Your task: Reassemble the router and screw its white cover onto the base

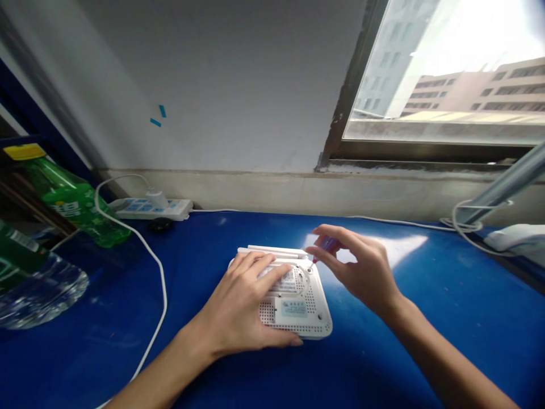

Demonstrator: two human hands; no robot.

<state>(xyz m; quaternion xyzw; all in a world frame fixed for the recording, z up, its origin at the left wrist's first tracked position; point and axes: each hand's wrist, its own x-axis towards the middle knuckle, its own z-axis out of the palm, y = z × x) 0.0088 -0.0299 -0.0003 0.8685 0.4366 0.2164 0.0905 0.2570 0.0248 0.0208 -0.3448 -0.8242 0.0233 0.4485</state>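
A white router lies on the blue table with its perforated, labelled underside up and its antennas folded along the far edge. My left hand spans its left part, fingers over the top and thumb along the near edge, gripping it. Between the thumb and fingers of my right hand is a small screwdriver with a purple handle. It is tilted, and its tip meets the router near the far right corner, at a round screw hole. Part of the handle is hidden by my fingers.
At the left stand a green bottle with a yellow cap and a large clear bottle. A power strip with a plugged-in charger sits by the wall. Its white cable runs toward me. A metal pole rises at the right.
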